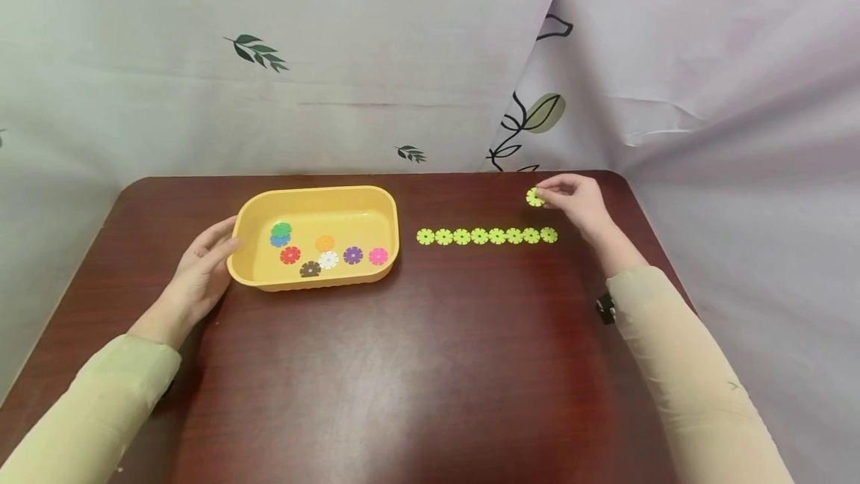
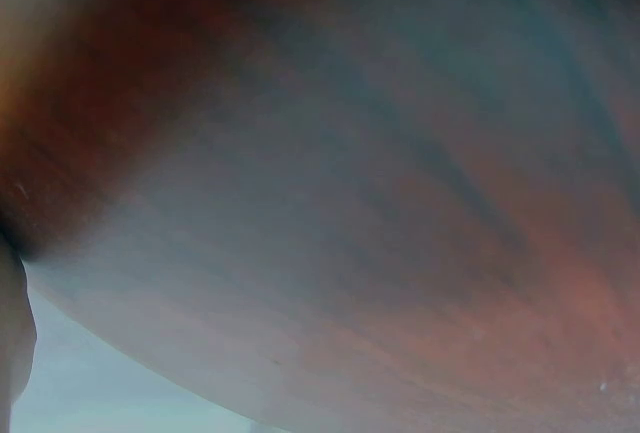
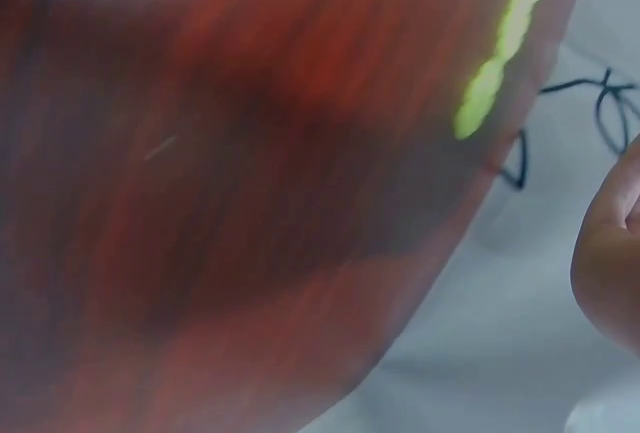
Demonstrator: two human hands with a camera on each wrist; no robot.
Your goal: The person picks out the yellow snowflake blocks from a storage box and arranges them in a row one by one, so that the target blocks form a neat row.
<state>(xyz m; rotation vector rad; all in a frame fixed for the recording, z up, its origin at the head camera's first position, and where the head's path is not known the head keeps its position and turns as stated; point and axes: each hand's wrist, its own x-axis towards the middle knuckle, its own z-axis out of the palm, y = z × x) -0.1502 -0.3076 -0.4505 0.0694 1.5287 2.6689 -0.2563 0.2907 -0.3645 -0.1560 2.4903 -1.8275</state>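
Observation:
My right hand (image 1: pixel 579 202) pinches a yellow-green snowflake disc (image 1: pixel 534 197) between thumb and fingers, near the table's far right side. Just in front of it lies a straight row of several matching yellow-green discs (image 1: pixel 479 236), edge to edge. The near end of that row shows blurred in the right wrist view, with part of the right hand (image 3: pixel 610 253) at the edge. On the left, my left hand (image 1: pixel 204 267) touches the end of a yellow plastic basin (image 1: pixel 316 281), thumb at its rim. Only a sliver of the left hand (image 2: pixel 14 343) shows in the left wrist view.
Inside the basin lie loose discs, among them a green disc (image 1: pixel 281 230), a red disc (image 1: pixel 290 255), a purple disc (image 1: pixel 352 255) and a pink disc (image 1: pixel 378 256). The dark red wooden table (image 1: pixel 376 379) meets a pale leaf-patterned cloth (image 1: pixel 349 95) at its far edge.

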